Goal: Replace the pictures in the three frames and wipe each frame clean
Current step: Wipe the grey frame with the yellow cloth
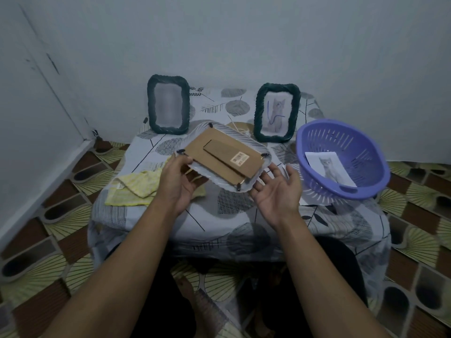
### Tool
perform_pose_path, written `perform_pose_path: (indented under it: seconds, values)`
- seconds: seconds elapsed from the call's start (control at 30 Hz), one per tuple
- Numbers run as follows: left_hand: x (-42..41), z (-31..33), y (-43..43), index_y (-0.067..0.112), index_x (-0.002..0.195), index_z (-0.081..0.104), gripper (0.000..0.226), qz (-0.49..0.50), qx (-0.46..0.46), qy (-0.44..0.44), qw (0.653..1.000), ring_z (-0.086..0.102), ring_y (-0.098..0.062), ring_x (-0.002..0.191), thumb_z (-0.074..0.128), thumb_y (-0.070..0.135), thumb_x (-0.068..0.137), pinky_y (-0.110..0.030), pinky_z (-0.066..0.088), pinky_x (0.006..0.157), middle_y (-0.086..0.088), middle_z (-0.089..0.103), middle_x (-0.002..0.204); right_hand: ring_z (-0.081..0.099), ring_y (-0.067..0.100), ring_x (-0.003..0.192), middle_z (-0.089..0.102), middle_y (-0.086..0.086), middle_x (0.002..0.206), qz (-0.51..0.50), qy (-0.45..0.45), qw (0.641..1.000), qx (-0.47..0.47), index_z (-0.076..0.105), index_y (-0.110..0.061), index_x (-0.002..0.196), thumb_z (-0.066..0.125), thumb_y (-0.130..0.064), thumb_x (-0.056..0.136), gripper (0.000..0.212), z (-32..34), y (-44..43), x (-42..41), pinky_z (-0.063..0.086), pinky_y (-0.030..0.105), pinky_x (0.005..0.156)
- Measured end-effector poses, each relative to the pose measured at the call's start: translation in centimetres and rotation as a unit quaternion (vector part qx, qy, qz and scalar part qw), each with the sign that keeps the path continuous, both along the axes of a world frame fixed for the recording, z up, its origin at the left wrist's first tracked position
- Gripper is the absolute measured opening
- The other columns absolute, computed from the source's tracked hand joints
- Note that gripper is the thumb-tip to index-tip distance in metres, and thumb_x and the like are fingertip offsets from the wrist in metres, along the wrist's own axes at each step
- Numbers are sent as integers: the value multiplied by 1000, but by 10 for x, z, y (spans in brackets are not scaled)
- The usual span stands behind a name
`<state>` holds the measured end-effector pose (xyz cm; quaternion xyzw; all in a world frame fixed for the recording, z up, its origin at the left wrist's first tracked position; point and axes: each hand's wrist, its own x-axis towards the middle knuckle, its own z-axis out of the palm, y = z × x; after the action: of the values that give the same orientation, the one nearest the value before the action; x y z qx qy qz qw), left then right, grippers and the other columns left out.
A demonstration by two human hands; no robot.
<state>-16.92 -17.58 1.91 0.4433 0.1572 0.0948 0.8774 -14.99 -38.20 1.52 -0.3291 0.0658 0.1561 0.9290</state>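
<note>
A picture frame [223,154] is held face down over the table, its brown cardboard back and stand showing. My left hand [177,181] grips its left edge, thumb on top. My right hand [277,189] is palm up with fingers spread, supporting the frame's lower right corner. Two dark green frames stand at the back: the left frame [168,104] shows a blank insert, the right frame [277,112] shows a cat picture. A yellow cloth [133,189] lies crumpled at the left of the table.
A purple plastic basket [341,157] at the right of the table holds a loose cat picture [329,168]. The small table [234,215] has a leaf-patterned cover and stands against the wall. Patterned floor surrounds it.
</note>
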Motion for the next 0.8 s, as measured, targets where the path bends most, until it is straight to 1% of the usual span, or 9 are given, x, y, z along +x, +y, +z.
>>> perform_pose_path:
  seconds: [0.1,0.2,0.23,0.3,0.37,0.43,0.53,0.63,0.8]
  values:
    - [0,3,4,9,110,60,19,-5,-9,32,999,65,-21,80,49,17,96,-31,58,72,-7,67,89,69,31,85,68,17,107,71,-24,992,-98,56,-8,129,33,-46,103,52,4,-2,6,61,43,70]
    - [2,8,5,4,130,62,43,-31,4,69,997,64,-30,110,52,31,98,-44,51,101,-15,67,121,69,34,88,70,18,111,148,-61,966,-201,61,-10,128,31,-45,104,52,7,-2,5,62,48,67]
    - [3,10,5,5,132,61,45,-44,7,77,996,62,-31,116,52,34,99,-46,47,105,-16,65,127,70,34,90,72,16,111,168,-68,957,-226,63,-12,126,32,-43,105,48,8,-2,4,62,49,69]
    - [4,17,5,6,127,65,41,-66,19,89,994,66,-30,111,51,33,100,-43,51,100,-15,69,121,71,32,96,72,15,113,183,-81,941,-272,63,-12,124,38,-38,105,41,5,1,1,60,51,79]
    - [6,22,2,8,117,68,32,-77,34,86,993,70,-28,94,52,30,100,-38,57,85,-13,73,105,69,32,101,70,19,118,163,-87,926,-329,63,-5,124,46,-34,104,39,1,4,-1,54,48,87]
    - [7,24,-1,8,112,68,26,-78,65,86,991,71,-26,81,56,27,99,-35,60,70,-13,74,94,68,32,96,71,19,111,142,-95,915,-365,64,-1,120,48,-32,103,39,-1,7,-2,53,41,82]
    - [8,24,-6,8,103,66,16,-75,136,77,985,72,-21,70,59,22,99,-31,58,58,-11,75,84,68,22,85,73,5,95,125,-108,907,-386,65,-14,110,48,-23,103,21,-3,6,-4,54,34,74]
    - [7,23,-11,10,104,67,16,-72,207,79,973,71,-23,75,61,24,98,-33,60,62,-15,74,93,72,14,79,76,-4,92,128,-116,919,-354,60,-21,114,49,-10,102,20,-7,3,-6,57,30,65]
    - [9,15,-12,16,105,67,15,-59,309,75,946,71,-30,95,63,27,97,-42,58,84,-11,74,102,74,15,83,77,-1,98,121,-119,939,-299,57,-20,120,53,-6,101,24,-9,1,-7,58,29,63]
